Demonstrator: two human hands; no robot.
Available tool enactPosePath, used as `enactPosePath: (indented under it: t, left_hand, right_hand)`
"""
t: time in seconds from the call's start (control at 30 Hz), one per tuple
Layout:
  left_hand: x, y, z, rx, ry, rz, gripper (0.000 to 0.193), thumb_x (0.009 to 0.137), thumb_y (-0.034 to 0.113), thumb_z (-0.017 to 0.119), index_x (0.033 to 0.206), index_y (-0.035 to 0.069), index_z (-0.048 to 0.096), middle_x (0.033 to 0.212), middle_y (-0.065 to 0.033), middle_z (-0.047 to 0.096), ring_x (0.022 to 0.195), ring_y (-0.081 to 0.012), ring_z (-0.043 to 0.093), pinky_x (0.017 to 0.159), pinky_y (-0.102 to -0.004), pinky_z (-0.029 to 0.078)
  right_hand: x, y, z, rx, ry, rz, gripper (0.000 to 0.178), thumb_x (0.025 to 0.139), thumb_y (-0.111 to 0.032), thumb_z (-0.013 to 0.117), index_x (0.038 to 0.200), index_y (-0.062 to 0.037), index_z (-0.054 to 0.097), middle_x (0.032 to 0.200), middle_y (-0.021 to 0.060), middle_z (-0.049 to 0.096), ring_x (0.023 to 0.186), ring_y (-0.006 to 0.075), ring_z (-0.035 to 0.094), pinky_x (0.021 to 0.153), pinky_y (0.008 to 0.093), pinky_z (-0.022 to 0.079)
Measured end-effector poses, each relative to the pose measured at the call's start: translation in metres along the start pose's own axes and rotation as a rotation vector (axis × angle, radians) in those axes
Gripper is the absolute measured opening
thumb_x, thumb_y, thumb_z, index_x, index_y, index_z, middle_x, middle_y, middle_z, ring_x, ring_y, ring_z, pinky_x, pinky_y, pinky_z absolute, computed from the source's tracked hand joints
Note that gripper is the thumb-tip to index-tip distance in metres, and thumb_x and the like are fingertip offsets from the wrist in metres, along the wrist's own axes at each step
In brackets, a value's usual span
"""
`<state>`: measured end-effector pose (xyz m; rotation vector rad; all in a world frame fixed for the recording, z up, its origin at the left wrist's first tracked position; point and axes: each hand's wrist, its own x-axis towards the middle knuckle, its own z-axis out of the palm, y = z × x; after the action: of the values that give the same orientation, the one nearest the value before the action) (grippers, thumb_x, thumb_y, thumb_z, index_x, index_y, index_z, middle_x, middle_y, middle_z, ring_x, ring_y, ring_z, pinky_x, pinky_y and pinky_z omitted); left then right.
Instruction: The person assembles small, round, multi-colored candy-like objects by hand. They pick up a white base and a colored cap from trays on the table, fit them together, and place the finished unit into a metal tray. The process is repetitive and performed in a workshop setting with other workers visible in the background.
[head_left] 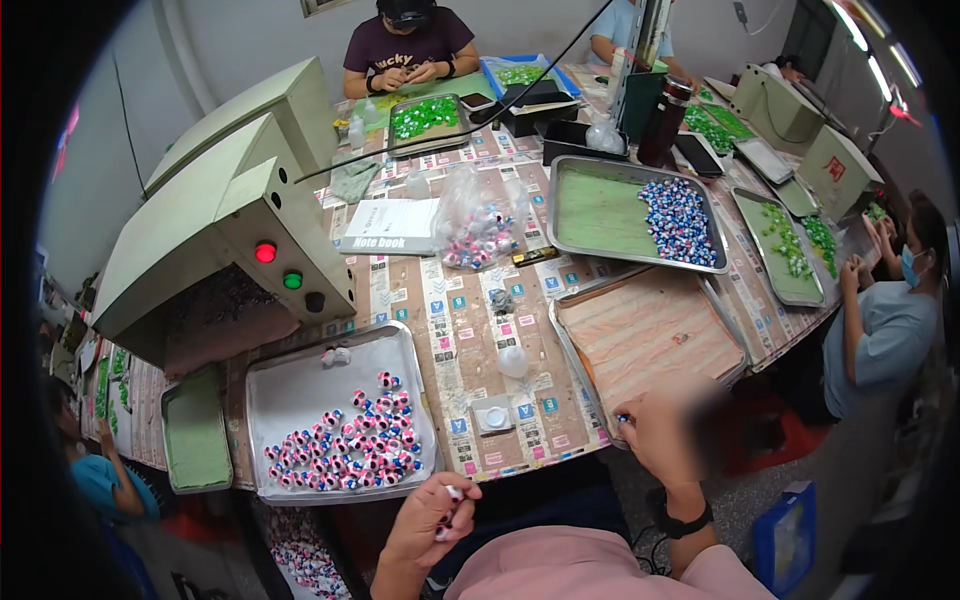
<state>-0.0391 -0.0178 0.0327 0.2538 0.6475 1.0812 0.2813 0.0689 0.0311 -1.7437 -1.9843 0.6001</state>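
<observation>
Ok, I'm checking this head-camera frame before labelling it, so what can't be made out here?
- Right hand: blurred in the head view, so its grip on the small piece is unclear.
- Left hand: curled fingers hide most of the small piece it holds.
- Small pieces on the metal tray: too small for detail.
- Frame corners: blacked out by the fisheye rim.

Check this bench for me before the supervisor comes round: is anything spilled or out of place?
One pair of pink-and-white pieces lies apart at the top of the grey metal tray, away from the main heap. Nothing looks spilled.
</observation>
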Motion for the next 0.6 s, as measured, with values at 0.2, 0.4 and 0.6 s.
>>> enactPosePath:
  t: [0.2,0.4,0.6]
  left_hand:
    - [0.01,-0.006,0.007,-0.263,0.062,-0.176,0.036,0.099,0.017,0.049,0.127,-0.005,0.05,0.109,-0.011,0.055,0.072,-0.0127,0.046,0.05,-0.0209,0.036]
    - [0.009,-0.007,0.007,-0.233,0.089,-0.202,0.041,0.095,0.01,0.052,0.133,-0.004,0.046,0.113,-0.0121,0.056,0.088,-0.0158,0.056,0.053,-0.0228,0.041]
    - [0.009,-0.013,-0.008,-0.26,0.007,-0.148,0.032,0.095,0.008,0.057,0.126,0.007,0.052,0.118,-0.0106,0.059,0.096,-0.014,0.062,0.059,-0.0232,0.047]
  right_hand:
    - [0.003,-0.011,-0.002,0.472,-0.078,0.09,0.023,0.082,-0.002,0.065,0.104,-0.0028,0.068,0.09,0.0074,0.061,0.075,0.0132,0.06,0.069,0.0225,0.047]
    - [0.002,-0.032,0.013,1.013,-0.423,0.171,0.023,0.087,-0.001,0.066,0.109,0.0028,0.065,0.103,0.004,0.065,0.086,0.0074,0.059,0.075,0.021,0.048]
    - [0.004,-0.056,0.043,1.128,-0.555,0.015,0.021,0.082,0.001,0.071,0.103,0.0011,0.068,0.099,0.0027,0.061,0.085,0.0097,0.059,0.078,0.0212,0.048]
